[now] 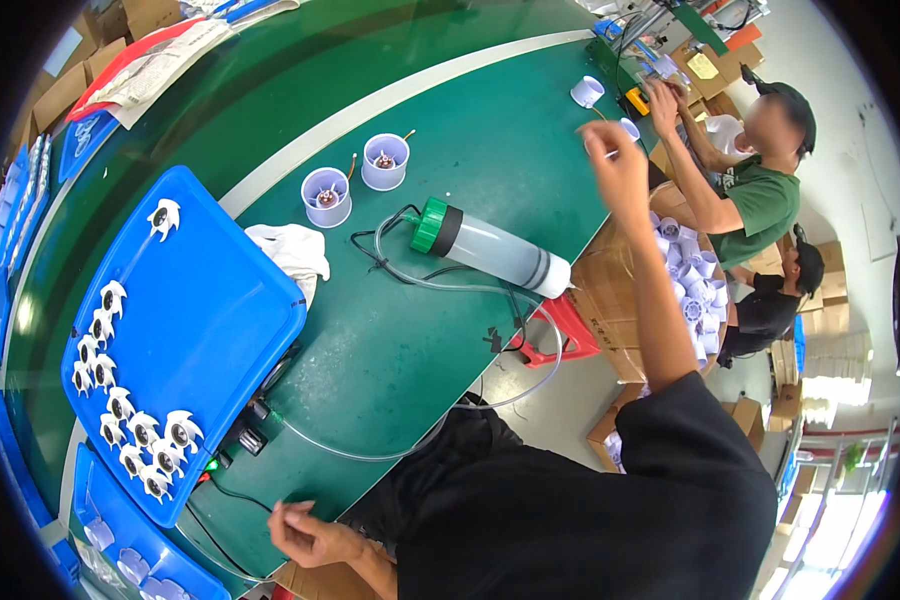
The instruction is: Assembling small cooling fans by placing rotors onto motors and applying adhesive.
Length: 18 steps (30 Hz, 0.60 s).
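Observation:
My right hand (pixel 618 172) is stretched far out over the table's right edge, its fingers bent and apart, with no held thing visible. Just beyond it a white cup-shaped housing (pixel 630 129) is partly hidden. Another white housing (pixel 587 93) with a wire stands to its left. Low in the view, my left hand (pixel 312 535) hovers by the near table edge, fingers loosely curled, and I see nothing in it. A clear dispensing cylinder (pixel 495 252) with a green cap lies on the table between my hands, a hose attached. Two white housings (pixel 327 196) (pixel 385 161) with wires stand behind it.
A blue tray (pixel 205 300) at left carries several white fan impellers (pixel 143 430). A white cloth (pixel 292 255) lies beside it. At right a cardboard box (pixel 610 300) holds many white housings (pixel 692 285). Two co-workers (pixel 770 200) are beyond it. A red stool (pixel 560 335) stands under the edge.

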Each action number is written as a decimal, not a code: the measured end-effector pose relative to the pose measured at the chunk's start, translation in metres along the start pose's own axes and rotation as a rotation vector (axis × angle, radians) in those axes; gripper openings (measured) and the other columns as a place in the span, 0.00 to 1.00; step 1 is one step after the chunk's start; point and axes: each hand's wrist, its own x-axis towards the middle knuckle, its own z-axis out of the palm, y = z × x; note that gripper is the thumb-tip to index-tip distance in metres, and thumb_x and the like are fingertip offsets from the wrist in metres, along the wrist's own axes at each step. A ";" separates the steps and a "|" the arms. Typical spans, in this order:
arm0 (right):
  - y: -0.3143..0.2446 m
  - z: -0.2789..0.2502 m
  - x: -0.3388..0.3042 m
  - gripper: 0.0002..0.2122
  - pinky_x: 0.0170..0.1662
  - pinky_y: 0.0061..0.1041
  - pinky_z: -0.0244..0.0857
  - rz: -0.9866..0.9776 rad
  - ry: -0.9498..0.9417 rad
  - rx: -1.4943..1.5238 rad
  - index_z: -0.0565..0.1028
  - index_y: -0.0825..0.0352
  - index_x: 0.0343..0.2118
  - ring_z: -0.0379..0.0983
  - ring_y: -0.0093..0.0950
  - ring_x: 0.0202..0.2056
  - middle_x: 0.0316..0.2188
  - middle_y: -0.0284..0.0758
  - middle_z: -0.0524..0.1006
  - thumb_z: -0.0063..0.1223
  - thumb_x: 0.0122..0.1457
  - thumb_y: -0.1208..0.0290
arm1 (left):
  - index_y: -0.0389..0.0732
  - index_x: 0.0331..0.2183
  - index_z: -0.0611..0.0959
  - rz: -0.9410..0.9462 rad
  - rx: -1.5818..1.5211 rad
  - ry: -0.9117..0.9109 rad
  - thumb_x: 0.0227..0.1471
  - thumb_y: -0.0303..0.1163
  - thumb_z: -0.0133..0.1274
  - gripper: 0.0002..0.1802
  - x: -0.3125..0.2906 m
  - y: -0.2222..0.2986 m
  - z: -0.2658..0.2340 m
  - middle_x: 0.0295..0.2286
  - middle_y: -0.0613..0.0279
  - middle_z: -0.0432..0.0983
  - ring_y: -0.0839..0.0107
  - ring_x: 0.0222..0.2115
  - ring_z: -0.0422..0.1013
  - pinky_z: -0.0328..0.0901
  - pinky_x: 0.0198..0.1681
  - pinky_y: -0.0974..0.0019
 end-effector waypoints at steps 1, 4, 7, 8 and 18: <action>0.043 -0.014 0.020 0.11 0.37 0.30 0.69 0.092 -0.071 -0.154 0.77 0.67 0.41 0.75 0.31 0.32 0.29 0.40 0.77 0.57 0.58 0.67 | 0.31 0.44 0.76 -0.073 -0.068 0.048 0.63 0.26 0.46 0.11 0.006 0.005 0.000 0.24 0.60 0.70 0.73 0.26 0.66 0.63 0.33 0.71; 0.218 -0.067 0.072 0.27 0.52 0.40 0.66 -0.032 -0.068 -0.619 0.69 0.62 0.53 0.73 0.47 0.46 0.41 0.48 0.76 0.61 0.49 0.60 | 0.31 0.44 0.76 -0.144 -0.185 -0.072 0.63 0.26 0.47 0.11 0.009 0.003 0.005 0.25 0.61 0.70 0.74 0.26 0.66 0.63 0.34 0.71; 0.225 -0.044 0.084 0.28 0.55 0.40 0.64 0.016 -0.198 -0.842 0.72 0.67 0.48 0.69 0.43 0.53 0.49 0.50 0.73 0.67 0.43 0.63 | 0.30 0.42 0.76 -0.076 -0.125 -0.089 0.61 0.23 0.46 0.08 0.007 -0.002 0.000 0.27 0.58 0.71 0.75 0.24 0.66 0.63 0.30 0.71; 0.223 -0.039 0.091 0.29 0.60 0.38 0.58 0.352 -0.385 -0.719 0.73 0.62 0.50 0.65 0.44 0.56 0.56 0.49 0.67 0.67 0.42 0.61 | 0.30 0.42 0.76 -0.069 -0.119 -0.077 0.61 0.23 0.46 0.08 0.006 -0.003 -0.001 0.27 0.58 0.71 0.75 0.24 0.66 0.63 0.30 0.71; 0.239 0.000 0.128 0.32 0.46 0.44 0.70 0.143 -0.387 -0.549 0.62 0.54 0.60 0.76 0.50 0.44 0.42 0.52 0.78 0.60 0.51 0.76 | 0.32 0.39 0.80 -0.078 0.043 -0.178 0.58 0.20 0.48 0.08 0.007 0.005 0.007 0.23 0.60 0.72 0.74 0.22 0.67 0.61 0.28 0.70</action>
